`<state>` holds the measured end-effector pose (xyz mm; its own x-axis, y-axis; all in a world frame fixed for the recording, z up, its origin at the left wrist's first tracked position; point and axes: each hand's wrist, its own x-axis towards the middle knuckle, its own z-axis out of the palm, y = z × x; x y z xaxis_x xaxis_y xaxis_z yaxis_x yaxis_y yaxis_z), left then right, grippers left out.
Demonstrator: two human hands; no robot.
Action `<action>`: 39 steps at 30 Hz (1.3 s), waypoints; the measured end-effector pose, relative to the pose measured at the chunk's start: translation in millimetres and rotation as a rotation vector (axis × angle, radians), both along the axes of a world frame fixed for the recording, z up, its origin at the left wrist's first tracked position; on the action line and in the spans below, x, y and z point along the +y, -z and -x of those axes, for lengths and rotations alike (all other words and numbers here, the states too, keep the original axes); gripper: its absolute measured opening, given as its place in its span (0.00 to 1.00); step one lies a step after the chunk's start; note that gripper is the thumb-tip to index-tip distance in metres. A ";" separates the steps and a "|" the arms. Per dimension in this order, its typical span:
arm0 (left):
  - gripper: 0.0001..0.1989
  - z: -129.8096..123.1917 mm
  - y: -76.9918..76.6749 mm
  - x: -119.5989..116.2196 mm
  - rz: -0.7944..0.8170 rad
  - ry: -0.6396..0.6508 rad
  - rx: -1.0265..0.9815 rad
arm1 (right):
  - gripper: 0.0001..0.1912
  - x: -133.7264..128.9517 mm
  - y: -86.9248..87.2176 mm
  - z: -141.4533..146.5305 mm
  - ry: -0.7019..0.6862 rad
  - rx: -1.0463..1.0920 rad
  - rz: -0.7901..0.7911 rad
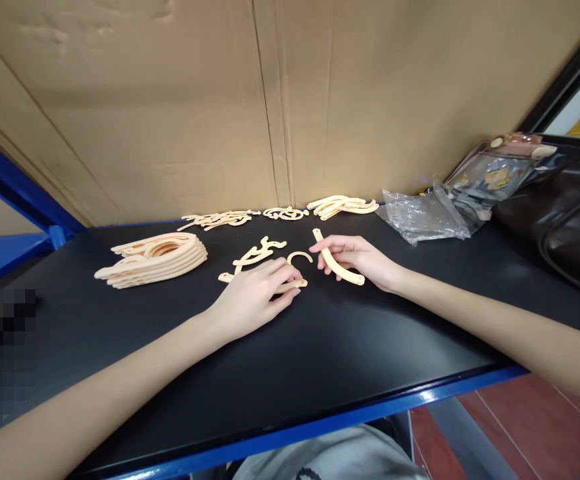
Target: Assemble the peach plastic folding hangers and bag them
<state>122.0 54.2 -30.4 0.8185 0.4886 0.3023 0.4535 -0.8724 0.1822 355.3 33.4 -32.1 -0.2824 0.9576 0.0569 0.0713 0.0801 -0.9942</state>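
Observation:
My right hand (357,259) pinches a curved cream plastic hanger arm (337,265), tilted, with a hole at each end. To its left, my left hand (257,293) is closed on another cream hanger piece (295,285), mostly hidden under the fingers. Between the hands a small cream hook (301,256) lies on the black tabletop. Just behind my left hand are loose cream hanger pieces (260,252), some partly covered by it.
A stack of cream hangers (153,260) sits at the left. Along the cardboard wall (180,113) lie piles of thin pieces (220,219), hooks (286,213) and curved arms (343,206). Clear plastic bags (427,213) and a dark leather bag (560,213) occupy the right.

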 end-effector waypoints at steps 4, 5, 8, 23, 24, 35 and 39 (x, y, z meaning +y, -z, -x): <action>0.06 -1.1 -0.7 -1.5 -0.061 -0.074 -0.001 | 0.11 1.1 5.3 1.1 -0.038 -0.057 -0.079; 0.06 -1.4 -1.1 -1.7 -0.069 -0.112 -0.006 | 0.11 0.8 6.4 1.8 -0.043 -0.071 -0.098; 0.08 -1.6 -2.2 -1.3 -0.046 -0.230 -0.016 | 0.11 -3.0 6.8 4.3 -0.007 -0.137 -0.196; 0.11 1.0 1.7 2.1 0.152 -0.236 -0.118 | 0.09 -26.8 -9.8 10.5 0.276 -0.670 -1.094; 0.11 1.4 2.1 2.6 0.157 -0.233 -0.122 | 0.10 -27.3 -10.5 10.4 0.276 -0.684 -1.098; 0.16 -0.5 -1.5 -1.5 0.289 -0.167 -0.250 | 0.02 -25.9 -9.0 12.8 0.244 -0.768 -1.050; 0.24 -3.4 -5.7 -8.7 0.463 -0.148 -0.326 | 0.06 -26.6 -5.7 13.5 0.242 -0.760 -1.014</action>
<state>125.4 45.5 -24.7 0.6322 0.7317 0.2550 0.4209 -0.6006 0.6798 341.8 6.8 -26.4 -0.3908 0.6126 0.6870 0.7081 0.6770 -0.2009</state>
